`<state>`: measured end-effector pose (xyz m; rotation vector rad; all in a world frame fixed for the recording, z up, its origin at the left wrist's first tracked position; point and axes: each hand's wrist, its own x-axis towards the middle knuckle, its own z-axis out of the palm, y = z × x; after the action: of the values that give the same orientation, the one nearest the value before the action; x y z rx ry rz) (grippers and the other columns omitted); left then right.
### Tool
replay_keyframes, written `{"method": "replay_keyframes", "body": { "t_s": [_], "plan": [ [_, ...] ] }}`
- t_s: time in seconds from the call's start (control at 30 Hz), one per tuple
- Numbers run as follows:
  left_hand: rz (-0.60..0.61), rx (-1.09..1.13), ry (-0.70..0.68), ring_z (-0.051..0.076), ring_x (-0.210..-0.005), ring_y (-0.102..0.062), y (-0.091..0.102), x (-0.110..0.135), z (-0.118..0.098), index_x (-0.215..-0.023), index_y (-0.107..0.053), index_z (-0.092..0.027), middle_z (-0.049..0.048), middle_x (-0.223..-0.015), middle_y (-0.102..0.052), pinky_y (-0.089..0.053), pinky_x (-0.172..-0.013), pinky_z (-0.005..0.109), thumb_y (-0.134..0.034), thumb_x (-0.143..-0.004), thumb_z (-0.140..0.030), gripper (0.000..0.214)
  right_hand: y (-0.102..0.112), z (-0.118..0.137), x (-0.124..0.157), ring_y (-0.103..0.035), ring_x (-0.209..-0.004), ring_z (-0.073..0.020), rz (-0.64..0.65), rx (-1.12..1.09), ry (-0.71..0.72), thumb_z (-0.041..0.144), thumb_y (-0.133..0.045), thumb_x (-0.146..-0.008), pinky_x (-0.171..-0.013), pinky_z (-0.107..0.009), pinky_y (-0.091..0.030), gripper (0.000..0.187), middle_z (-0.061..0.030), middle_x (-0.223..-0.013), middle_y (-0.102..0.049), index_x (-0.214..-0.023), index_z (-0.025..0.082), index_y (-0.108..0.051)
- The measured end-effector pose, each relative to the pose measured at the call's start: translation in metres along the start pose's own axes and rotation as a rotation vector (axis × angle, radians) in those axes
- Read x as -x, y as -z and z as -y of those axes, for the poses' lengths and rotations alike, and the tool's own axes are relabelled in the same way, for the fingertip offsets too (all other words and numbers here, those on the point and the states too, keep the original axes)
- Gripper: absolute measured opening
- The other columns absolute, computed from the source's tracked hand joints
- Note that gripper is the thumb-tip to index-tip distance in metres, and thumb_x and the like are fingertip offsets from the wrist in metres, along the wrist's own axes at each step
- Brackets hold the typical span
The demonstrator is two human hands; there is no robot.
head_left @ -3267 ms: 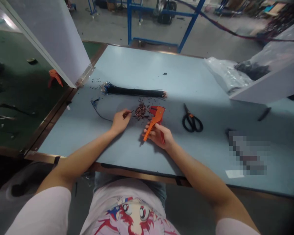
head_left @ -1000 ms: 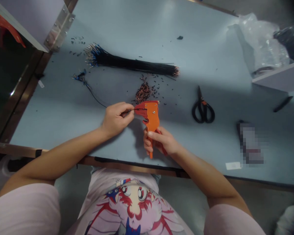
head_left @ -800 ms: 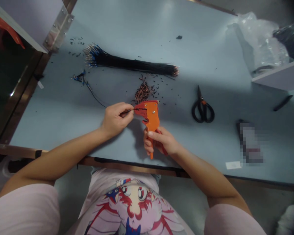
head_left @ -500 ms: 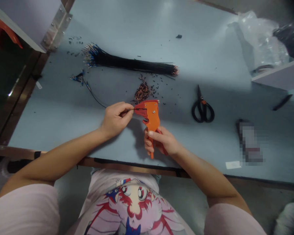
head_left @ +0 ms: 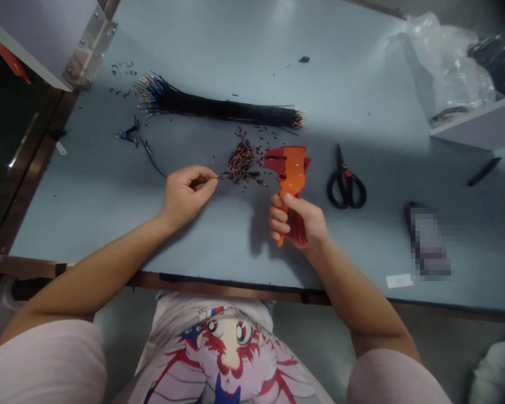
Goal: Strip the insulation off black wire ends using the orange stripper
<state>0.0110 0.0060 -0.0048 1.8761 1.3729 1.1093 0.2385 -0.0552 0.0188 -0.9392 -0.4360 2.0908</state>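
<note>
My left hand (head_left: 184,192) pinches one thin black wire (head_left: 151,160) near its end; the wire trails back left to a blue-tipped end on the table. My right hand (head_left: 298,220) is closed around the handles of an orange wire stripper (head_left: 290,168), held upright with its jaws pointing left, a hand's width from the wire tip. Between the two hands lies a small pile of stripped insulation bits (head_left: 242,161). Behind it a long bundle of black wires (head_left: 219,108) lies across the light blue table (head_left: 219,50).
Black scissors (head_left: 345,183) lie right of the stripper. A clear plastic bag (head_left: 450,67) and a white shelf edge (head_left: 475,126) sit at the far right. A white panel with a metal bracket (head_left: 88,47) stands at the back left. A black marker (head_left: 483,171) lies at right.
My right hand has pulled the stripper away to the right, off the wire end. My left hand has drawn back slightly left, still pinching the wire.
</note>
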Motion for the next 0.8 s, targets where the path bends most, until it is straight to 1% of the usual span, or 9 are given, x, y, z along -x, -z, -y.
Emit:
{"method": "replay_keyframes", "body": {
  "t_s": [0.07, 0.13, 0.2, 0.33, 0.53, 0.7, 0.8],
  "plan": [
    [-0.001, 0.042, -0.011, 0.008, -0.053, -0.050, -0.001, -0.001, 0.000, -0.073, -0.067, -0.017, -0.0018, -0.062, -0.062, -0.039, -0.050, 0.020, -0.064, -0.074, -0.021, 0.005, 0.002, 0.001, 0.000, -0.050, -0.048, -0.0092, 0.035, 0.030, -0.070, 0.035, -0.063, -0.077, -0.051, -0.028, -0.054, 0.024, 0.0038, -0.061, -0.051, -0.082, 0.016, -0.050],
    [-0.002, 0.074, -0.052, 0.009, -0.057, -0.054, -0.003, -0.001, -0.002, -0.074, -0.068, -0.018, -0.0005, -0.066, -0.065, -0.042, -0.053, 0.020, -0.064, -0.074, -0.020, 0.005, 0.002, -0.004, -0.001, -0.057, -0.055, -0.0132, 0.085, 0.089, -0.137, 0.034, -0.064, -0.076, -0.056, -0.034, -0.055, 0.025, -0.0003, -0.066, -0.057, -0.087, 0.014, -0.053],
    [-0.009, 0.078, -0.084, 0.009, -0.060, -0.056, -0.004, 0.000, -0.003, -0.076, -0.068, -0.018, 0.0001, -0.069, -0.066, -0.043, -0.055, 0.021, -0.063, -0.075, -0.019, 0.005, 0.001, -0.012, -0.001, -0.061, -0.059, -0.0158, 0.116, 0.145, -0.167, 0.031, -0.064, -0.076, -0.059, -0.036, -0.056, 0.025, -0.0027, -0.070, -0.059, -0.089, 0.013, -0.055],
    [-0.019, 0.056, -0.107, 0.009, -0.059, -0.054, -0.004, 0.001, -0.005, -0.076, -0.067, -0.018, -0.0001, -0.067, -0.064, -0.042, -0.053, 0.021, -0.061, -0.075, -0.016, 0.006, 0.001, -0.022, -0.001, -0.063, -0.060, -0.0166, 0.139, 0.156, -0.165, 0.031, -0.064, -0.078, -0.061, -0.037, -0.057, 0.024, -0.0029, -0.071, -0.061, -0.091, 0.012, -0.056],
    [0.014, 0.049, -0.129, 0.009, -0.059, -0.052, -0.005, 0.003, -0.006, -0.072, -0.064, -0.017, -0.0003, -0.066, -0.061, -0.040, -0.054, 0.022, -0.061, -0.075, -0.017, 0.005, 0.003, -0.021, -0.002, -0.067, -0.064, -0.0204, 0.173, 0.137, -0.161, 0.033, -0.063, -0.079, -0.062, -0.039, -0.057, 0.027, -0.0046, -0.074, -0.063, -0.094, 0.012, -0.055],
    [0.041, 0.054, -0.152, 0.009, -0.061, -0.052, -0.008, 0.004, -0.005, -0.072, -0.063, -0.016, -0.0004, -0.066, -0.060, -0.039, -0.056, 0.022, -0.060, -0.075, -0.016, 0.005, 0.001, -0.021, 0.000, -0.067, -0.065, -0.0216, 0.188, 0.159, -0.176, 0.034, -0.065, -0.078, -0.056, -0.035, -0.056, 0.029, -0.0058, -0.075, -0.063, -0.093, 0.011, -0.054],
    [0.053, 0.064, -0.167, 0.009, -0.060, -0.051, -0.009, 0.006, -0.005, -0.070, -0.062, -0.016, -0.0006, -0.064, -0.059, -0.039, -0.056, 0.022, -0.060, -0.075, -0.015, 0.005, -0.001, -0.022, 0.001, -0.067, -0.065, -0.0204, 0.186, 0.172, -0.180, 0.034, -0.065, -0.078, -0.056, -0.034, -0.056, 0.029, -0.0057, -0.074, -0.063, -0.093, 0.011, -0.054]
  ]
}}
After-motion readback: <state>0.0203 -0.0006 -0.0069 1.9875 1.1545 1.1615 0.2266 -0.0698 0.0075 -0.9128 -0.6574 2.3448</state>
